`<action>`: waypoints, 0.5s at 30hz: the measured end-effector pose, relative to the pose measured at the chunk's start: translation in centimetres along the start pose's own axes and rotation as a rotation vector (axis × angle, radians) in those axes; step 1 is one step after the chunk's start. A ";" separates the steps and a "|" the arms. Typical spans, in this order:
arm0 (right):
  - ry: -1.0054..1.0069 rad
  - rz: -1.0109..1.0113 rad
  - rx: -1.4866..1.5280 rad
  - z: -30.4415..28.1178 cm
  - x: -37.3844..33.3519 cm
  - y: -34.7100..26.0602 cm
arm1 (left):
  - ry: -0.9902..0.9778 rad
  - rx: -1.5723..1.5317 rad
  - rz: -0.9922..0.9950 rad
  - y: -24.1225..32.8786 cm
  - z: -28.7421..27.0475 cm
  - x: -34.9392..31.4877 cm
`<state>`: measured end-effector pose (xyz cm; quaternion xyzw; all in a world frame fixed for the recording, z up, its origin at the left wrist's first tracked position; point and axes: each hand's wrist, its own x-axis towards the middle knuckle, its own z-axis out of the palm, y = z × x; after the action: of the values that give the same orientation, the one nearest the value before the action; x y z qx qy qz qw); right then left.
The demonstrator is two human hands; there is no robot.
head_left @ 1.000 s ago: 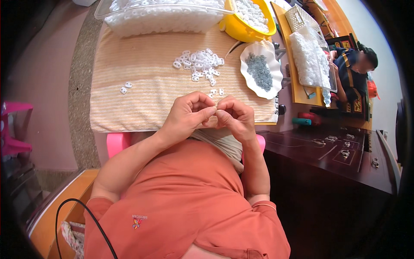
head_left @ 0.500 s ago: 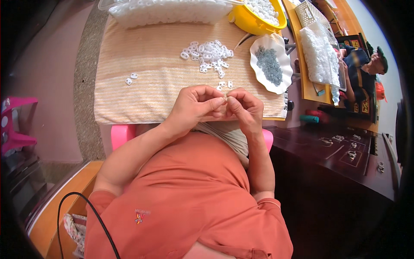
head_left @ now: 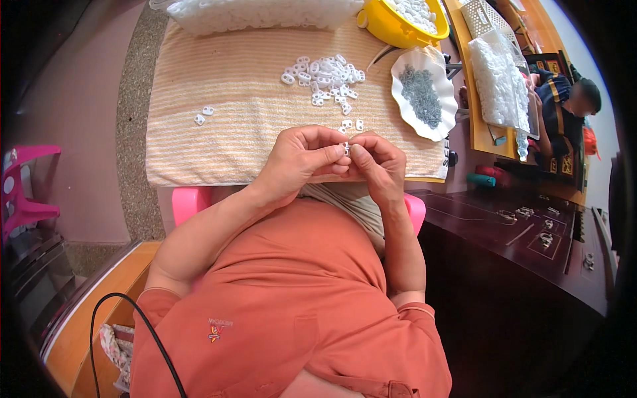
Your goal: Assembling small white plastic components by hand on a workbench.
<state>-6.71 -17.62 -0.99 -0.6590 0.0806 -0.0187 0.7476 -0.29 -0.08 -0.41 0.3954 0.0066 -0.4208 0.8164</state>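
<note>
My left hand (head_left: 298,158) pinches a small white two-holed plastic piece (head_left: 346,148) between thumb and fingertips, just over the near edge of the towel-covered table. Closed against it from the other side, the thumb and forefinger of my right hand (head_left: 378,164) meet at the same piece; anything smaller between them is too tiny to make out. Just beyond my fingertips lie a few similar pieces (head_left: 359,125). Farther off is a loose pile of white two-holed pieces (head_left: 325,74). To the right, a white wavy-rimmed dish (head_left: 443,126) holds many tiny grey metal parts that look like springs (head_left: 421,93).
A clear bin of white pieces (head_left: 259,14) and a yellow basin (head_left: 388,33) stand at the far edge. Two white pieces (head_left: 204,115) lie at left on the striped towel (head_left: 219,156). Dark tweezers (head_left: 381,56) rest near the dish. Another person (head_left: 564,99) sits at far right.
The white piece now shows between my fingertips, where it was mostly hidden before. Both hands stay together in almost the same place; the view has shifted slightly.
</note>
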 end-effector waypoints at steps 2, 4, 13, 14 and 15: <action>-0.007 0.001 -0.042 -0.1 0.0 0.0 | 0.002 -0.002 -0.001 -0.1 -0.1 0.1; -0.004 -0.002 -0.037 -0.1 -0.1 0.1 | 0.003 -0.004 -0.003 -0.1 -0.1 0.1; -0.017 0.034 0.035 -0.2 -0.2 0.1 | 0.021 -0.026 -0.014 -0.2 0.0 0.0; -0.019 0.041 0.039 -0.2 -0.2 0.2 | 0.021 -0.023 -0.012 -0.2 -0.1 0.0; -0.019 0.041 0.039 -0.2 -0.1 0.2 | 0.021 -0.020 -0.009 -0.2 -0.1 0.1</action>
<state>-6.90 -17.81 -1.16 -0.6427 0.0868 0.0014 0.7612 -0.37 -0.13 -0.65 0.3916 0.0213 -0.4203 0.8183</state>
